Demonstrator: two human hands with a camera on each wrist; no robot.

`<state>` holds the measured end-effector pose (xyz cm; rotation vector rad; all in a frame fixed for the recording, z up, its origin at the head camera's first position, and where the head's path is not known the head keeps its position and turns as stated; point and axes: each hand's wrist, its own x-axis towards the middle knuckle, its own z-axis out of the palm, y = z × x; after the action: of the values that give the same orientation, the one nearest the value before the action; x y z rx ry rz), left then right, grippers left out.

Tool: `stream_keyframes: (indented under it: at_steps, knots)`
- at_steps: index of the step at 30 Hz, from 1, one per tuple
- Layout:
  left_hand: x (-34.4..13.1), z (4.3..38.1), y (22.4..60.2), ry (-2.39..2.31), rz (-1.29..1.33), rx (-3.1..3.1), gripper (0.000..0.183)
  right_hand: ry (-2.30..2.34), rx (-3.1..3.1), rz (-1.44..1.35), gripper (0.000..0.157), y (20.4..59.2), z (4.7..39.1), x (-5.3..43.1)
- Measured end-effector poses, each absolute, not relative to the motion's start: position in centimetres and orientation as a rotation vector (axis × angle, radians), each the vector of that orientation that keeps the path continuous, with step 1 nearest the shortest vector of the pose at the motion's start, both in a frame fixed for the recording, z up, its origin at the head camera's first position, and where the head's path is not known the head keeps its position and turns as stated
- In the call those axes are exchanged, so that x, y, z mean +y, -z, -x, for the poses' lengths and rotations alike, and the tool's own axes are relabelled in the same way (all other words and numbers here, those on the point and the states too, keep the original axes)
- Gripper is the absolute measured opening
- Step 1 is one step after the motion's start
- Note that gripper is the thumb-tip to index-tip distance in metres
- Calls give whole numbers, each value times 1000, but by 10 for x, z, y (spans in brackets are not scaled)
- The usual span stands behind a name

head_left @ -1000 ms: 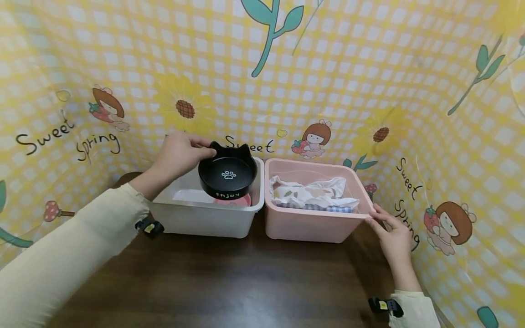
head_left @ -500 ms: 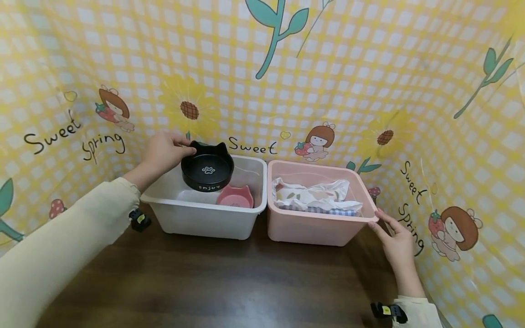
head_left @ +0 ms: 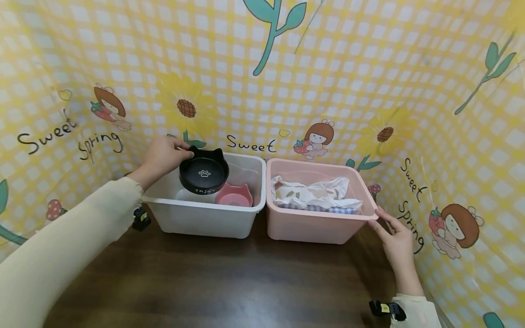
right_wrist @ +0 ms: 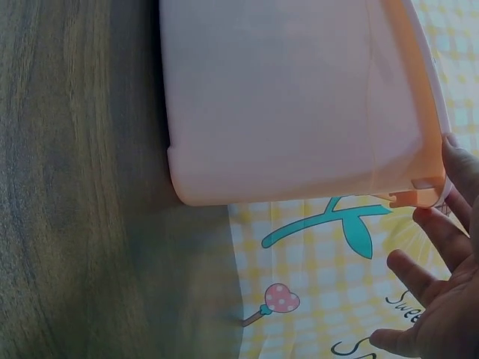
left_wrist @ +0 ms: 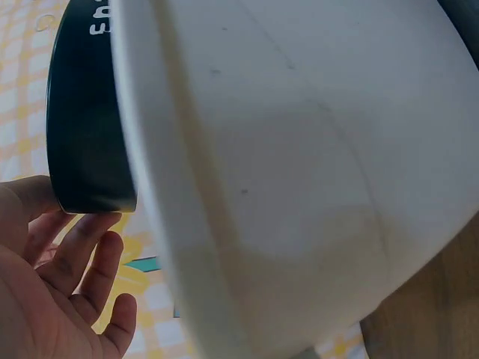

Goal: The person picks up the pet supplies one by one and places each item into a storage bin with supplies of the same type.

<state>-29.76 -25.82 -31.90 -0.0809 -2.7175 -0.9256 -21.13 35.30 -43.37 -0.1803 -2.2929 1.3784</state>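
My left hand (head_left: 166,155) pinches the left ear of a black cat-eared bowl (head_left: 204,171) with a white paw print. The bowl hangs tilted over the left part of a white bin (head_left: 205,221), its front facing me. In the left wrist view, the bin's wall (left_wrist: 284,164) hides part of the black bowl (left_wrist: 86,120). A smaller pink cat-eared bowl (head_left: 234,196) sits in the bin's right part. My right hand (head_left: 398,243) grips the front right rim corner of a pink bin (head_left: 313,228), thumb on the rim and fingers beneath it.
Inside the pink bin lie a white patterned cloth (head_left: 311,193) and a blue checked cloth (head_left: 336,210). Both bins stand side by side on a dark wooden table (head_left: 229,282). A yellow checked sheet (head_left: 361,59) hangs close behind them and along both sides.
My left hand has carried the black bowl leftward over the white bin, and lately a little lower, uncovering the pink bowl. My right hand keeps its grip on the pink bin.
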Motion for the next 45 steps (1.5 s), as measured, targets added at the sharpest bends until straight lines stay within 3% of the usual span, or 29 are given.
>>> stream_keyframes:
  at_steps: [14,25,45]
  knots:
    - [-258,309,345,851,179,-2842,32,-1390,-2226,145,41,437,214,353]
    - [-258,310,359,773,185,-2872,18,-1413,-2227,156,42,438,213,355]
    - [-267,315,363,726,195,-2931,22,-1399,-2251,162,42,438,213,354]
